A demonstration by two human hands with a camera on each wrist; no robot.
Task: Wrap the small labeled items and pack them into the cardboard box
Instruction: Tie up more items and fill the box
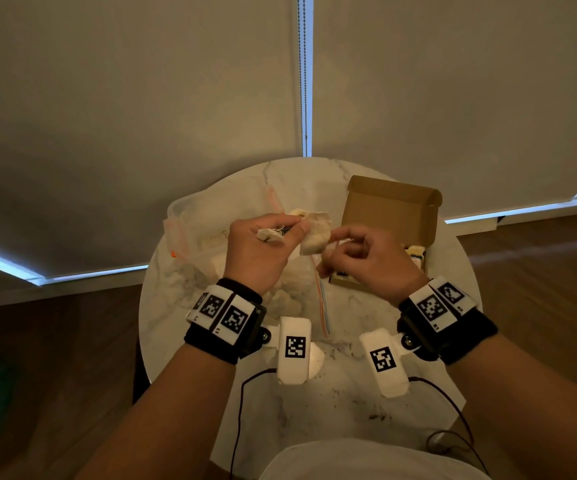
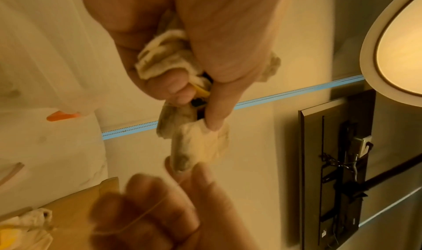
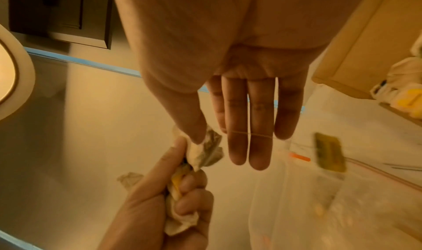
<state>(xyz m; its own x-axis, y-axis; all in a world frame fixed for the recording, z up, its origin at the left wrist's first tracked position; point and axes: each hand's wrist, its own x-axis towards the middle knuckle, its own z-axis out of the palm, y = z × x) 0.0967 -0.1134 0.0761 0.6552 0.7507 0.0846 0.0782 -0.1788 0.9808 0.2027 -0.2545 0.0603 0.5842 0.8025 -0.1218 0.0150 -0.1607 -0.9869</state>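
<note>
Dim, warm-tinted room; blue daylight leaks at the blind edges, wrist views motion-blurred and wide-angle warped.

A round white marble table carries everything. The open cardboard box stands on its far right part, lid raised. Left of the box lie clear zip-top plastic bags with pinkish seals; one bag's red-and-blue zip strip runs toward the near edge from just beside the box. Nearer than the box, dark crumbs speckle the marble, and thin dark cables trail across it.
</note>
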